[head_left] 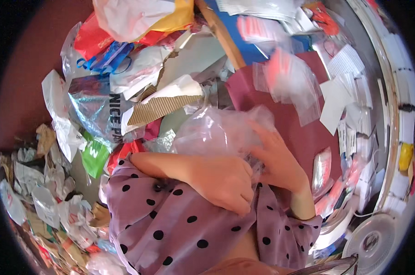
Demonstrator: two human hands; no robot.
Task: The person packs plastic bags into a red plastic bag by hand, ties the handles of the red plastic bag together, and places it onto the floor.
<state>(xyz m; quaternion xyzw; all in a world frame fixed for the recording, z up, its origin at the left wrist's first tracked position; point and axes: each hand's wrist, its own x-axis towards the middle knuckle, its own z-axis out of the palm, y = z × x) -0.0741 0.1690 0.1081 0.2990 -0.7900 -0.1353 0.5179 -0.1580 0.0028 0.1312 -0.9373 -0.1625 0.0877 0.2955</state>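
Note:
A crumpled clear plastic bag (205,133) puffs up in front of my chest, between and beyond my hands. My left hand (228,183), its forearm crossing from the left, is closed in a fist at the bag's near edge. Part of the plastic shows beside its thumb, though the fingertips are hidden. My right hand (278,156) lies against the bag's right side with fingers stretched out and somewhat blurred. Just beyond is a torn piece of corrugated cardboard (166,107). A silvery printed plastic bag (90,107) lies farther left.
Mixed plastic and paper waste (56,197) is heaped at the left. A wooden stick (221,34) lies at the far side. Blurred clear bags with pink parts (290,75) are over a maroon surface (324,142). White papers (335,103) and a round fan (370,240) are at the right.

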